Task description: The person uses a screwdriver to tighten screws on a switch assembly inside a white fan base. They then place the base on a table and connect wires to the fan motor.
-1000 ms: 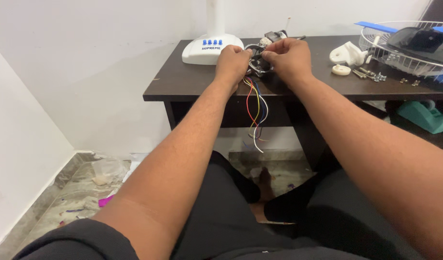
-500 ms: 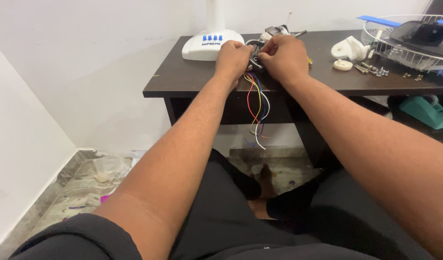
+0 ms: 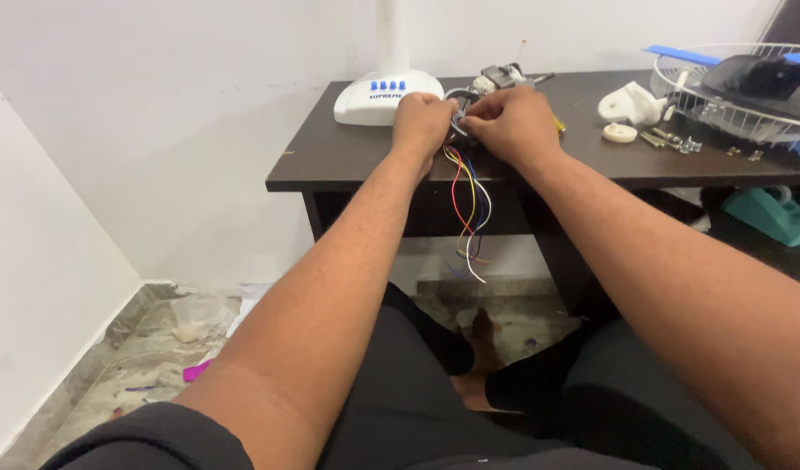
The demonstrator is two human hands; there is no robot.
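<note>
My left hand (image 3: 424, 119) and my right hand (image 3: 511, 124) meet over the front part of a dark wooden table (image 3: 330, 157). Both are closed on a small dark part with a grey cable loop (image 3: 458, 127) between them; most of it is hidden by my fingers. A bundle of coloured wires (image 3: 468, 204), red, yellow, blue, black and white, hangs from the part down past the table's front edge. Just behind my hands lies a small metal motor (image 3: 501, 77).
A white fan base (image 3: 372, 98) with blue buttons stands at the table's back left. At the right are a white plastic piece (image 3: 629, 103), a white ring (image 3: 620, 132), small screws (image 3: 683, 144), a wire fan guard (image 3: 722, 117) holding a dark housing. A teal object (image 3: 772, 215) sits below.
The view has shifted slightly, with the table now a little lower and to the right in the picture. Both hands have stayed closed on the part with the wires hanging.
</note>
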